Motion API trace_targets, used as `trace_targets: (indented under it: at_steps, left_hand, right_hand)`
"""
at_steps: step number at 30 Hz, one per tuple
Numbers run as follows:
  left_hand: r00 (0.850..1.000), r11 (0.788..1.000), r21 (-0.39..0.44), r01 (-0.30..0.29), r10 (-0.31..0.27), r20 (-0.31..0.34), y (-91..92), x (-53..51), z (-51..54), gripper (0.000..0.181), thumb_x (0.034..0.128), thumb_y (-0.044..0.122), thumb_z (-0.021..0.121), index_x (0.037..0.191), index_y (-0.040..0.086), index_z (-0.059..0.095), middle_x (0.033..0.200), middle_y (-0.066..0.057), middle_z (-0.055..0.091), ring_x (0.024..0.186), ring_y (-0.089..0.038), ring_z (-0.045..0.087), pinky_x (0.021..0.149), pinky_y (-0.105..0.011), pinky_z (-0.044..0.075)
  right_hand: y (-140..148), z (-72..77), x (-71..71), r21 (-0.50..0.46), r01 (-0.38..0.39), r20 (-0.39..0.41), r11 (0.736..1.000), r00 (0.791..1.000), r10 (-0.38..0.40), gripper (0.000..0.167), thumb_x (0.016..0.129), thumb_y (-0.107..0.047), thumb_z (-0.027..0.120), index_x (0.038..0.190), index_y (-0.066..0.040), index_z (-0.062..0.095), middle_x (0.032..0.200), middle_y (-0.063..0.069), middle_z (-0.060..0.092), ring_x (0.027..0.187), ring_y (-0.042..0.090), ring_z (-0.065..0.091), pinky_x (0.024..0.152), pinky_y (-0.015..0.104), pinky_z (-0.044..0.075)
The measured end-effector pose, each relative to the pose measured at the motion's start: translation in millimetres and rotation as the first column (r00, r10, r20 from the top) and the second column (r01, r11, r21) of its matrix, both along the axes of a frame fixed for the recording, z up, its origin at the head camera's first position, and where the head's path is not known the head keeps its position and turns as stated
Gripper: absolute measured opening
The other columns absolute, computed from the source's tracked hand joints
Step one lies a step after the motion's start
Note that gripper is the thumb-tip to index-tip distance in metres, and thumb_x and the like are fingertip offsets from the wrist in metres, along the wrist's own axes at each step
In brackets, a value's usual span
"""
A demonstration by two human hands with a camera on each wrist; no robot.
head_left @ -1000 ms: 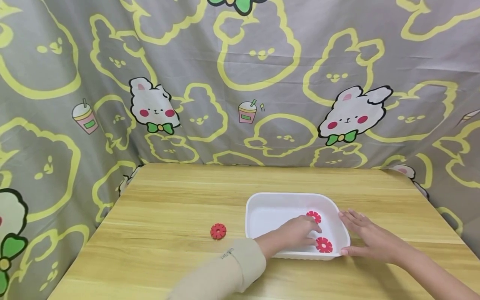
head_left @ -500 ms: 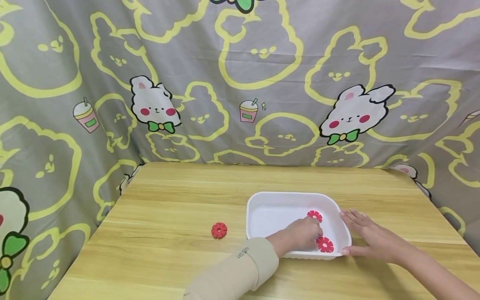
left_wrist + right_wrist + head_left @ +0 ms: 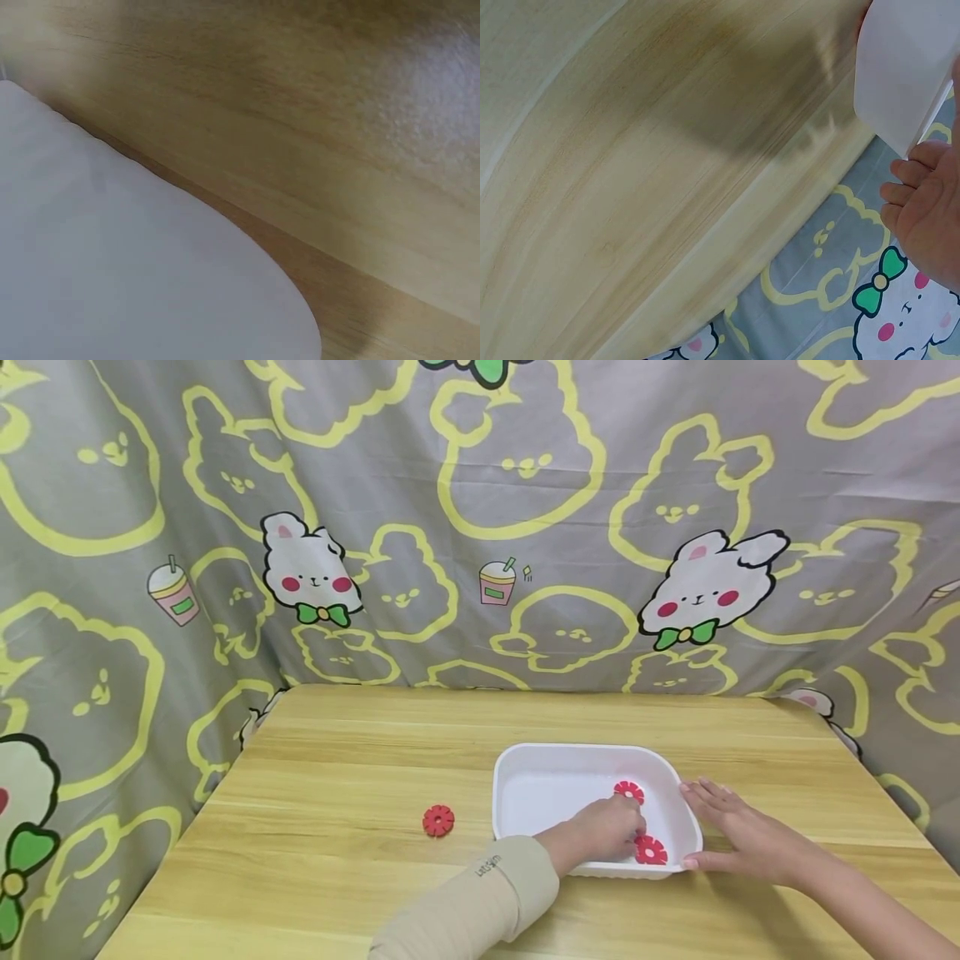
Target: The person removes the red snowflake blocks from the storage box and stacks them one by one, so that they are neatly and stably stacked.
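Has far disc [image 3: 628, 790] and near disc [image 3: 651, 851] in tub [image 3: 534, 793], loose disc [image 3: 438, 821] out on table [image 3: 330, 760]; touches tub with straight-fingered right hand [image 3: 738, 837], curls left hand [image 3: 613, 828] with hold unclear.

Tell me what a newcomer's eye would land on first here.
Probably the grey curtain behind the table, covered in yellow outlines and white cartoon rabbits. Next, the bright red: two discs inside the white tray, where the left hand reaches in, and a lone disc on the wood to the tray's left. The right hand is at the tray's right end.
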State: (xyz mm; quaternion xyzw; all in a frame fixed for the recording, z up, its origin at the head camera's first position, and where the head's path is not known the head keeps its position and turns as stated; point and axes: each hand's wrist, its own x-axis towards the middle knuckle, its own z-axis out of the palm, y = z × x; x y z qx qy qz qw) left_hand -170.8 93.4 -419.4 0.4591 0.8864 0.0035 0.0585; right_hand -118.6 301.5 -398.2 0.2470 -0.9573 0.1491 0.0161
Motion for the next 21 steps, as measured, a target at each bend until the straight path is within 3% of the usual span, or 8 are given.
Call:
trace_targets:
  at_steps: [11,21]
  left_hand:
    - [0.999,1.0,-0.006,0.0,0.0,0.039,-4.5,-2.3,0.1,0.008,0.085,0.023,0.067,0.09,0.02,0.072,0.079,0.01,0.056,0.068,0.0,0.044,0.063,-0.007,0.037]
    - [0.992,1.0,0.011,-0.027,0.025,0.123,-18.9,-7.8,3.6,0.007,0.0856,0.019,0.065,0.082,0.014,0.069,0.071,0.008,0.056,0.064,-0.002,0.045,0.061,-0.008,0.036]
  right_hand:
    - [-1,1.7,0.0,0.003,0.003,0.008,1.0,1.0,-0.003,0.091,0.071,-0.051,0.07,0.132,0.01,0.042,0.136,0.03,0.042,0.12,0.055,0.038,0.091,-0.006,-0.012]
    - [-2,3.0,-0.1,0.003,0.0,0.008,1.0,1.0,0.0,0.092,0.071,-0.051,0.07,0.132,0.011,0.042,0.136,0.032,0.042,0.119,0.056,0.038,0.092,-0.005,-0.012]
